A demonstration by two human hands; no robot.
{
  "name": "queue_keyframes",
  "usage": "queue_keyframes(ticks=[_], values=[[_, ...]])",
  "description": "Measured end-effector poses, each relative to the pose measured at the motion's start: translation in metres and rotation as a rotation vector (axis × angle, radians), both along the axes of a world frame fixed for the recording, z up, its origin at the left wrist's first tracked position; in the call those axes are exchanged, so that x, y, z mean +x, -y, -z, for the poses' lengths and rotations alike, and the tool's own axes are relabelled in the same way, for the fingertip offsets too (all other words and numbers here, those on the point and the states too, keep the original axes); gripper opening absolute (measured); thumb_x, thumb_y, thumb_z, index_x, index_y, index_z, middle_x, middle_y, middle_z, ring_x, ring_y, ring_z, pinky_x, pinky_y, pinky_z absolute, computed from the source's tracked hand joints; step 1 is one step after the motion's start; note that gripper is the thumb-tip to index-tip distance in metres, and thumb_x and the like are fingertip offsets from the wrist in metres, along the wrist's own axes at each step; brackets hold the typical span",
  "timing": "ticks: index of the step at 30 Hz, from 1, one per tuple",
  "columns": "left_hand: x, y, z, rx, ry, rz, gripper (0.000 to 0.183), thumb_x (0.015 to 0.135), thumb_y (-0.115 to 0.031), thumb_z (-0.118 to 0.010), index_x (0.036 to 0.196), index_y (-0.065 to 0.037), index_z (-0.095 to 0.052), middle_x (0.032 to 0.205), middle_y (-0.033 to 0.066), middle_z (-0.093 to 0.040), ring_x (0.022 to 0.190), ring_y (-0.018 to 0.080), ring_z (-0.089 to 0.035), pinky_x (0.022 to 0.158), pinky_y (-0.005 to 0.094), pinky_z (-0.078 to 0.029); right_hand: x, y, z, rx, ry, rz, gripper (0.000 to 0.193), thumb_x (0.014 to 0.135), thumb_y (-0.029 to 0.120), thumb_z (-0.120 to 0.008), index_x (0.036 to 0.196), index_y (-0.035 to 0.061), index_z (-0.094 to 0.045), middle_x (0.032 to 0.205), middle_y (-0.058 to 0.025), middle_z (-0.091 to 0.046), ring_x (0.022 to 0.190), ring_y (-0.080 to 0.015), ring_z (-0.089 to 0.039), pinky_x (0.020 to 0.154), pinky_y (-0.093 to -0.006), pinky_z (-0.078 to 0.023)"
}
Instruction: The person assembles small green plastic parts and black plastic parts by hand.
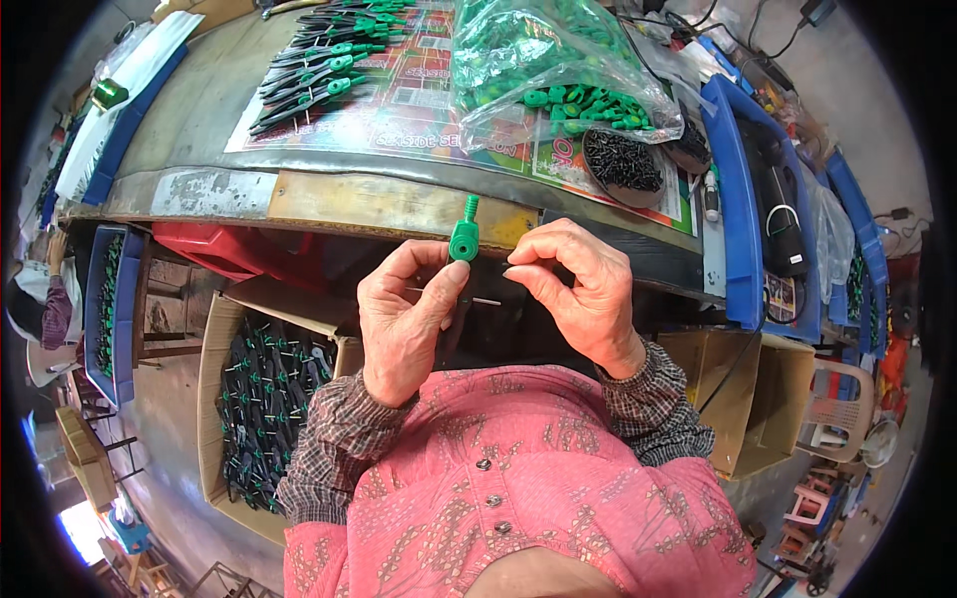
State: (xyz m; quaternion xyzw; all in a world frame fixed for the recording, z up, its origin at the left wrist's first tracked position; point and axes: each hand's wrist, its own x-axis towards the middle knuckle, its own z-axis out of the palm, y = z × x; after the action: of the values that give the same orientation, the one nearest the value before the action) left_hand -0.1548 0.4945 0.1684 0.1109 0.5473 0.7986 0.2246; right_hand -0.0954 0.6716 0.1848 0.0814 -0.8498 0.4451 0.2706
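My left hand [399, 324] pinches a green plastic fitting [465, 241] between thumb and fingers, just off the table's front edge. The fitting has a ridged stem pointing up and a round boss with a dark hole. A thin metal pin [486, 301] sticks out sideways below it, from a dark part mostly hidden by my hand. To the right, my right hand [580, 289] holds thumb and forefinger together, apart from the fitting. Something tiny and dark shows at those fingertips, too small to name. On the table lie rows of black-and-green pieces [317, 75].
A clear plastic bag [518, 60] spills green fittings [598, 110] beside a round container of small black pieces [626, 164]. A cardboard box [212, 369] of assembled pieces stands at lower left. Blue bins [736, 199] flank the table. Another person [58, 309] sits far left.
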Motion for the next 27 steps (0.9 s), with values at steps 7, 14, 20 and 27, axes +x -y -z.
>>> queue_keyframes(ticks=[7, 14, 20, 27], values=[[-0.003, -0.001, -0.001, -0.015, -0.066, -0.018, 0.013, 0.090, -0.007, -0.067, 0.100, 0.001, -0.065, 0.080, -0.0031, -0.061, 0.058, -0.0015, -0.044, 0.049, 0.0154, -0.033, -0.013, 0.012, -0.004, 0.041, -0.186, -0.004, 0.019, 0.076, 0.003, -0.076, 0.088, 0.0013, -0.062, 0.081, -0.0089, -0.063, 0.067, -0.0175, -0.059, 0.056, -0.0273, -0.047], [0.000, -0.001, 0.001, -0.112, -0.118, -0.039, 0.012, 0.089, -0.004, -0.066, 0.098, 0.002, -0.064, 0.081, -0.0019, -0.060, 0.069, 0.0016, -0.050, 0.060, 0.0174, -0.042, -0.018, 0.019, 0.001, 0.188, -0.271, 0.043, 0.024, 0.072, 0.005, -0.077, 0.088, 0.0041, -0.060, 0.081, -0.0094, -0.061, 0.071, -0.0263, -0.061, 0.060, -0.0346, -0.050], [0.004, -0.003, 0.002, -0.203, -0.187, -0.070, 0.011, 0.087, -0.002, -0.066, 0.096, 0.002, -0.064, 0.081, -0.0022, -0.058, 0.071, 0.0027, -0.049, 0.062, 0.0184, -0.043, -0.019, 0.020, 0.007, 0.271, -0.315, 0.070, 0.026, 0.071, 0.005, -0.077, 0.090, 0.0036, -0.059, 0.082, -0.0095, -0.060, 0.071, -0.0266, -0.061, 0.061, -0.0350, -0.051], [0.005, -0.004, 0.019, -0.324, -0.529, -0.195, 0.009, 0.088, -0.001, -0.064, 0.097, 0.000, -0.062, 0.085, -0.0027, -0.057, 0.071, 0.0020, -0.051, 0.061, 0.0180, -0.043, -0.018, 0.022, 0.011, 0.310, -0.316, 0.082, 0.027, 0.070, 0.004, -0.077, 0.089, 0.0038, -0.058, 0.082, -0.0093, -0.059, 0.071, -0.0268, -0.060, 0.061, -0.0352, -0.051]])
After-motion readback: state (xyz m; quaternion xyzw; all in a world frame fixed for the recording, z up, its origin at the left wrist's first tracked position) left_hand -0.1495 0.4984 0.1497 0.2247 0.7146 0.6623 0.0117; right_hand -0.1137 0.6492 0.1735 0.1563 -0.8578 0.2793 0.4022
